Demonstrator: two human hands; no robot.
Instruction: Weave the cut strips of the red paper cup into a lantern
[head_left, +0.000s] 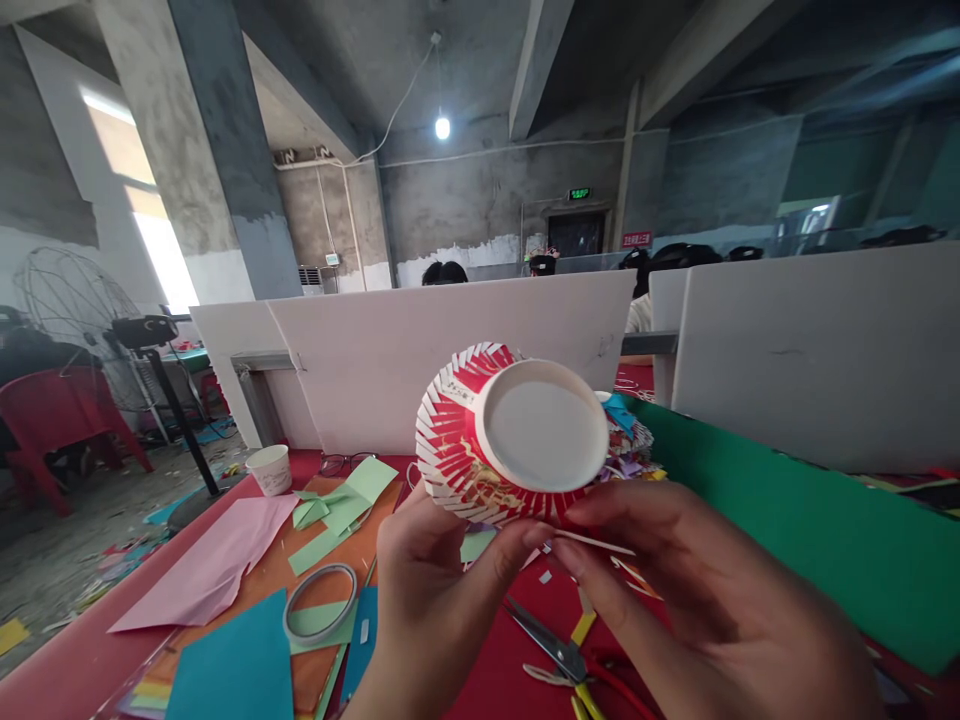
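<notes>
I hold a red and white paper cup (510,440) up in front of me, its white bottom facing the camera and its wall cut into many thin strips. My left hand (435,600) grips the cup's lower left side, thumb reaching toward the middle. My right hand (705,600) pinches the cup's lower edge with its fingers pressed against one of the cut strips. Both hands are closed on the cup above the red table (495,670).
Scissors (555,650) lie on the table under my hands. A tape roll (321,600), pink paper (217,560), blue paper (240,670), green scraps (337,510), glasses (341,463) and a white cup (270,468) lie left. A green sheet (810,540) lies right. White dividers (450,340) stand behind; a fan (75,310) stands left.
</notes>
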